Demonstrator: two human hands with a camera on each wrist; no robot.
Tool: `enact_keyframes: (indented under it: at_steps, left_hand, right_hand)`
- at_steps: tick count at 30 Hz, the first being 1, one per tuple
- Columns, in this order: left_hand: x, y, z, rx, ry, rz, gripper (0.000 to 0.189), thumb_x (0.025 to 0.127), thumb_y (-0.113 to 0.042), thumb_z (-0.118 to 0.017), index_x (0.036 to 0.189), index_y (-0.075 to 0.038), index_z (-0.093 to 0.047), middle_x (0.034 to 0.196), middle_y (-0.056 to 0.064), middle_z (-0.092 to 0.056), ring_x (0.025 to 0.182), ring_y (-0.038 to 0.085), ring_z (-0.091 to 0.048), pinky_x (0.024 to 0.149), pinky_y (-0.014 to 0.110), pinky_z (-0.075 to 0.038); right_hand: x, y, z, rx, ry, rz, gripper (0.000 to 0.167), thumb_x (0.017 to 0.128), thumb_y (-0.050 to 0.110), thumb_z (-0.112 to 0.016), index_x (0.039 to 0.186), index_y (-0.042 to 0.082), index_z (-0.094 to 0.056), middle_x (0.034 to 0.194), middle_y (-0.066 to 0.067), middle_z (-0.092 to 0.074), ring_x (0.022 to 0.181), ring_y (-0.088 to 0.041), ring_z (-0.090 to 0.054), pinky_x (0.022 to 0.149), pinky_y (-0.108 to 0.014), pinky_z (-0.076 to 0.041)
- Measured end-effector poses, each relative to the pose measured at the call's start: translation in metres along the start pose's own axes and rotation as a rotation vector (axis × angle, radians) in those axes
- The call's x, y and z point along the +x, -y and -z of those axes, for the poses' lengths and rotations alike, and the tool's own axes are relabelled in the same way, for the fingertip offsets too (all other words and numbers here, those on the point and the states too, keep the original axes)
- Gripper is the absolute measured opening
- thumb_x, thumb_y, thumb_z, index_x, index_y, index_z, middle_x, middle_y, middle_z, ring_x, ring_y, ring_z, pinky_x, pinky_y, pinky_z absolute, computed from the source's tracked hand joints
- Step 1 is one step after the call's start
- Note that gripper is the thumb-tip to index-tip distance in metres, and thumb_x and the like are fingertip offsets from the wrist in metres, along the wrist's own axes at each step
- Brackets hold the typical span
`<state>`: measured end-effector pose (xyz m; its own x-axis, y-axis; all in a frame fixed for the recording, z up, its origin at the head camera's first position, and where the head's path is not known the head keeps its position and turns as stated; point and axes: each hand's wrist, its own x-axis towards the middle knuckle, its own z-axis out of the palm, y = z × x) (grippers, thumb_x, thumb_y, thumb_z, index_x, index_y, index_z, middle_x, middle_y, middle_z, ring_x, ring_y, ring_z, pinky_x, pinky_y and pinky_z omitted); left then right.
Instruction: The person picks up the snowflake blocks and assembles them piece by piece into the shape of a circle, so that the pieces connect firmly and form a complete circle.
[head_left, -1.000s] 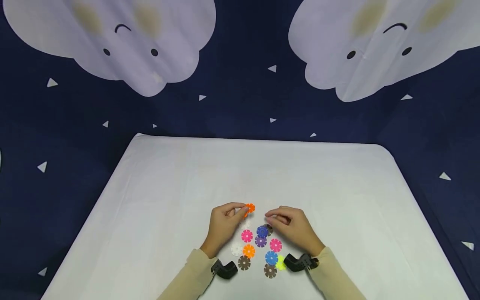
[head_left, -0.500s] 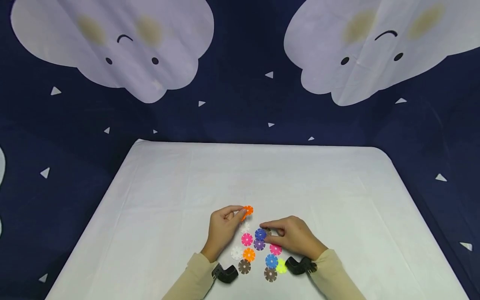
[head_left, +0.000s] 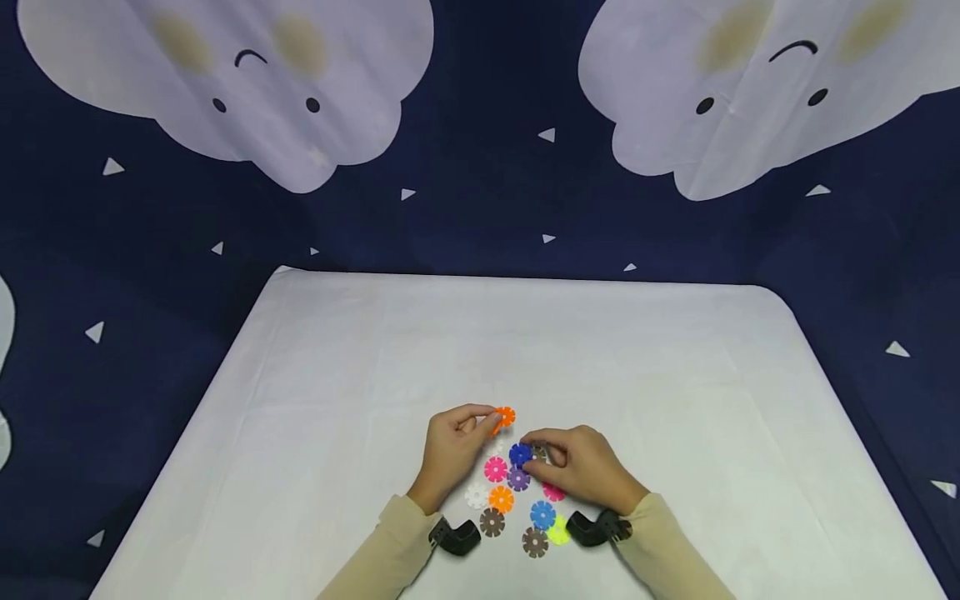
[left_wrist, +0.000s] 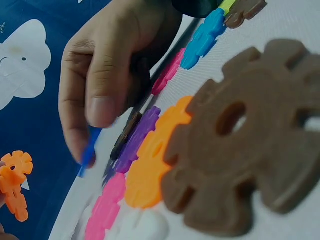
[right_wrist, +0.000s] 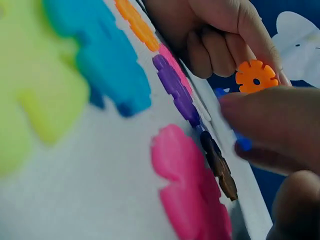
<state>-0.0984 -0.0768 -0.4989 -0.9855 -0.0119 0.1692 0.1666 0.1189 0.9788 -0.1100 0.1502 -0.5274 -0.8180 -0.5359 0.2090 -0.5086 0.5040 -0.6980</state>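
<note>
Right grip (head_left: 588,467), dark blue disc (head_left: 518,454) between its tips

My head view gives me a white table (head_left: 637,350) carrying notched discs (head_left: 501,500) between the left hand (head_left: 453,446) and right hand (head_left: 588,465) and back toward the wrists (head_left: 426,493): pink, purple, orange, white, brown, light-blue, yellow.

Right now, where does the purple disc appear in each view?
Head: purple disc, lower half, slightly right of centre.
Left wrist: purple disc, slightly left of and below centre.
Right wrist: purple disc, slightly right of and above centre.
Shared landmark: light blue disc, visible in all three.
</note>
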Motion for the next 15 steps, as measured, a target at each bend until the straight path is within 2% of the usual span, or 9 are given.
enact_keyframes:
  at_steps: [5, 7, 11, 15]
  left_hand:
    - [0.0, -0.001, -0.001, -0.007, 0.021, 0.0, 0.006, 0.091, -0.003, -0.076, 0.096, 0.0, -0.079, 0.049, -0.01, -0.031, 0.046, 0.004, -0.025, 0.049, 0.02, -0.026]
    - [0.0, -0.002, -0.002, -0.005, 0.032, -0.009, 0.006, 0.091, -0.003, -0.076, 0.096, 0.0, -0.079, 0.05, -0.009, -0.032, 0.046, 0.004, -0.026, 0.049, 0.02, -0.027]
    - [0.001, 0.0, -0.002, 0.016, 0.049, -0.015, 0.007, 0.091, -0.002, -0.076, 0.096, 0.0, -0.079, 0.05, -0.007, -0.033, 0.046, 0.002, -0.027, 0.047, 0.02, -0.026]
    - [0.001, 0.016, -0.001, 0.042, 0.066, -0.004, 0.008, 0.092, -0.004, -0.076, 0.098, -0.002, -0.08, 0.051, -0.006, -0.034, 0.046, 0.003, -0.028, 0.047, 0.02, -0.026]
  right_hand:
    - [-0.001, -0.004, 0.001, 0.331, -0.058, -0.108, 0.026, 0.089, 0.027, -0.082, 0.114, 0.021, -0.076, 0.055, 0.013, -0.035, 0.048, 0.0, -0.032, 0.054, -0.022, -0.039]
    - [-0.001, -0.005, 0.003, 0.413, -0.078, -0.138, 0.026, 0.09, 0.021, -0.081, 0.115, 0.017, -0.076, 0.055, 0.008, -0.036, 0.048, -0.003, -0.032, 0.053, -0.025, -0.038]
    - [0.0, -0.005, 0.005, 0.462, -0.09, -0.176, 0.027, 0.09, 0.014, -0.08, 0.117, 0.013, -0.074, 0.055, 0.005, -0.037, 0.048, -0.006, -0.033, 0.053, -0.026, -0.035]
    - [0.0, -0.005, 0.004, 0.454, -0.104, -0.197, 0.027, 0.091, 0.01, -0.078, 0.118, 0.011, -0.073, 0.056, 0.005, -0.036, 0.049, -0.005, -0.032, 0.053, -0.026, -0.033]
